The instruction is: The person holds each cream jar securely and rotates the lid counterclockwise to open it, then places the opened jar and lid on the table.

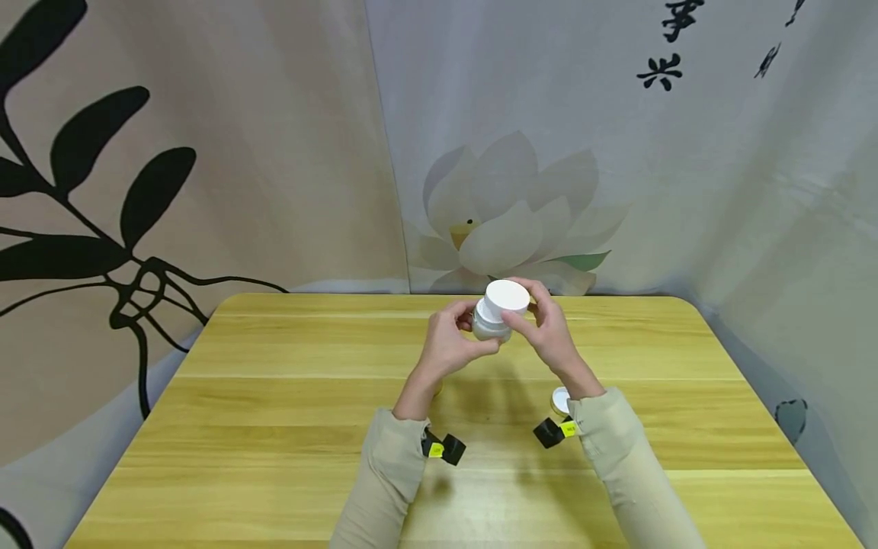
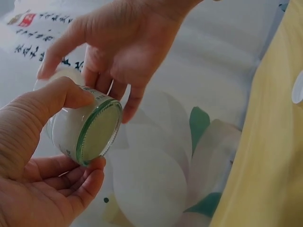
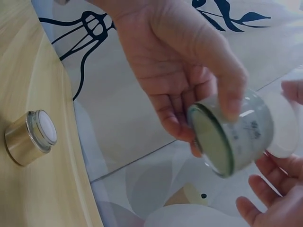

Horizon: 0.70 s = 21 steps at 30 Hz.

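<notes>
A small jar of clear, whitish glass [image 1: 488, 324] is held up above the far part of the table. My left hand [image 1: 453, 339] grips it, thumb on one side and fingers on the other. In the left wrist view the base of the jar [image 2: 99, 132] faces the camera, tilted, with a green rim line. Its white lid [image 1: 507, 296] is at the mouth of the jar, on the side away from the base. My right hand [image 1: 545, 324] holds the lid by its edge between thumb and fingers. Small print shows on the jar's side.
On the wooden table [image 1: 274, 427], a round white lid-like piece [image 1: 560, 400] lies close to the right wrist. A gold jar with a white top [image 3: 28, 139] stands on the table in the right wrist view. A printed cloth [image 1: 274, 152] hangs behind the table.
</notes>
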### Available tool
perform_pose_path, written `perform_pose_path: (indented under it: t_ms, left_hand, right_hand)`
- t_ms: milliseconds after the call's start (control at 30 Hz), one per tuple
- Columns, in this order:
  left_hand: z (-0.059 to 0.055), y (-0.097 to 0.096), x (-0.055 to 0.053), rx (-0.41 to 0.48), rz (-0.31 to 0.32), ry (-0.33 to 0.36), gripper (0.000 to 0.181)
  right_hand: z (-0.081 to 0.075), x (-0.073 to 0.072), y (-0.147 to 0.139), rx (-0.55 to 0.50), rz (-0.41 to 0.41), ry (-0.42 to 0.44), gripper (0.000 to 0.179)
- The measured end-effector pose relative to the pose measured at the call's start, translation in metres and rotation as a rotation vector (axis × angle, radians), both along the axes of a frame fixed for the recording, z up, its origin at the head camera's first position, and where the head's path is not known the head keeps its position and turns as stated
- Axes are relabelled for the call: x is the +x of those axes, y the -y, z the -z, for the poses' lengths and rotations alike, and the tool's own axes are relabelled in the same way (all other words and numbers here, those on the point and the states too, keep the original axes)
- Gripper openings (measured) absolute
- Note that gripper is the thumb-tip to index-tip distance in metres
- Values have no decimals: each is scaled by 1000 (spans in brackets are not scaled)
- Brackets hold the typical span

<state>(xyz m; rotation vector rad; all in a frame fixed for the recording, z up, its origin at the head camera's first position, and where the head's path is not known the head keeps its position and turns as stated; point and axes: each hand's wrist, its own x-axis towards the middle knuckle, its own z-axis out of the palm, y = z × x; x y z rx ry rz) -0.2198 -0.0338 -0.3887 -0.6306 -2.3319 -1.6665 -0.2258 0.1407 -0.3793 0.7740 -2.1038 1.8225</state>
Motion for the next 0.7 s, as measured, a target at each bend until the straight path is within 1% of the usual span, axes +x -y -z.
perform_pose_path:
  t_ms: [133,300,400,500,567,700]
  left_hand:
    - [3,2,0,11,-12,8,51]
    - [6,6,-1,2,-27,4,50]
    - [7,8,-2,11,-35,25,51]
    - [9,10,-1,29,-45,62,52]
    - [10,11,-1,30,-55,82,52]
    - [10,13,-1,21,-70,96,52]
  right_hand:
    - [-1,1,-5,-59,-3,6,42]
    - [0,3,-10,-92,16,51,41]
    - [2,4,-12,-134,38,72,42]
    - [3,5,-14,-179,54,77,43]
    - [4,5,-16,-176,62,75,44]
    - [6,6,-21,-122,69,86,46]
